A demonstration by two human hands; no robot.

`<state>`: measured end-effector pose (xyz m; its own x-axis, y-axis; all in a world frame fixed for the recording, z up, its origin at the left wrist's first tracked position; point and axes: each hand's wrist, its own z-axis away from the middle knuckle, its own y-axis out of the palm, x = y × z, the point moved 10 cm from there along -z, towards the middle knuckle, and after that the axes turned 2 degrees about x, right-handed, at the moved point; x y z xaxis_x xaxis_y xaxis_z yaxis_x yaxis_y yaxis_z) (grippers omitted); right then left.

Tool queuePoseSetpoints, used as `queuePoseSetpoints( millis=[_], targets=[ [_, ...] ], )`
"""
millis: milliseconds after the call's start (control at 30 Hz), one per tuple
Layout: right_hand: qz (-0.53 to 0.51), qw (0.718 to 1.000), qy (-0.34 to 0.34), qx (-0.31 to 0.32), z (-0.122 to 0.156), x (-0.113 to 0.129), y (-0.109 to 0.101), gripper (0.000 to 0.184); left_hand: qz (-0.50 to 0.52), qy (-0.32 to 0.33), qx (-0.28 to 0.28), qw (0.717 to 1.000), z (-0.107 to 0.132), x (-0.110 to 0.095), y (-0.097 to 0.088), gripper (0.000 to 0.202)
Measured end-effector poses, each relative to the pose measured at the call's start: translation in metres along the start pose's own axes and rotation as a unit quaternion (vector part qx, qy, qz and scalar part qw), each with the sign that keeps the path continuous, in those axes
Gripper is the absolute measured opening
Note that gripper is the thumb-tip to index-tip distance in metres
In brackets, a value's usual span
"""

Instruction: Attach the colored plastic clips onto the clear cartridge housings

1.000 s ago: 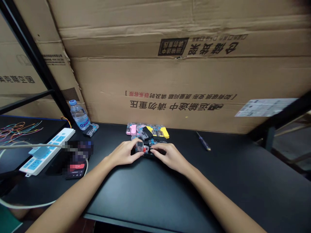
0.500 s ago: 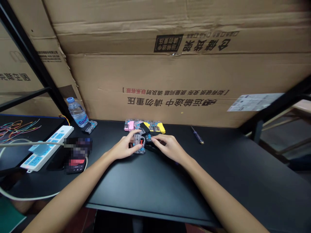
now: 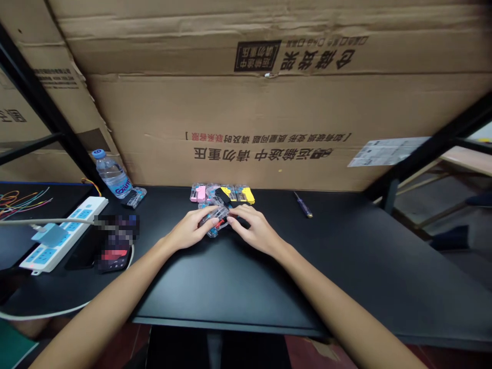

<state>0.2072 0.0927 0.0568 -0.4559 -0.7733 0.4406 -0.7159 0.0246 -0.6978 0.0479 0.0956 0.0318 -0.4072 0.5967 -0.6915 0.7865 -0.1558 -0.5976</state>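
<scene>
Left hand, right hand closed on clear casing

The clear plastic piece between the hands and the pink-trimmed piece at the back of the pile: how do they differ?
The clear plastic piece is held between the left hand and right hand, while the pink-trimmed piece lies untouched on the black desk. The clear piece shows a red part; the other shows pink. Both are small plastic items with see-through bodies.
</scene>
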Motion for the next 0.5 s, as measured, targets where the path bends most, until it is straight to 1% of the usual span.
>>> queuePoseSetpoints(
  millis=[200, 333, 367, 400, 433, 500],
  targets=[
    [-0.009, 1.000, -0.025, -0.008, 0.000, 0.004, -0.003, 0.020, -0.010, -0.012, 0.007, 1.000, 0.001, 0.002, 0.001, 0.047],
    [-0.010, 1.000, -0.013, -0.008, -0.001, 0.003, -0.005, 0.023, -0.008, -0.027, 0.026, 0.999, 0.001, 0.001, 0.003, 0.051],
    [-0.011, 1.000, -0.003, -0.007, -0.001, 0.002, -0.006, 0.025, -0.006, -0.030, 0.019, 0.999, 0.001, 0.002, 0.000, 0.053],
    [-0.011, 1.000, 0.008, -0.005, -0.001, -0.001, -0.007, 0.027, -0.004, -0.035, -0.003, 0.999, 0.000, 0.003, -0.007, 0.055],
    [-0.012, 1.000, 0.017, -0.005, -0.002, -0.003, -0.008, 0.030, -0.007, -0.041, -0.042, 0.998, -0.001, 0.006, -0.018, 0.055],
    [-0.011, 0.999, 0.032, -0.007, -0.002, -0.008, -0.009, 0.033, -0.033, -0.062, -0.145, 0.987, 0.001, 0.014, -0.048, 0.050]
  ],
)
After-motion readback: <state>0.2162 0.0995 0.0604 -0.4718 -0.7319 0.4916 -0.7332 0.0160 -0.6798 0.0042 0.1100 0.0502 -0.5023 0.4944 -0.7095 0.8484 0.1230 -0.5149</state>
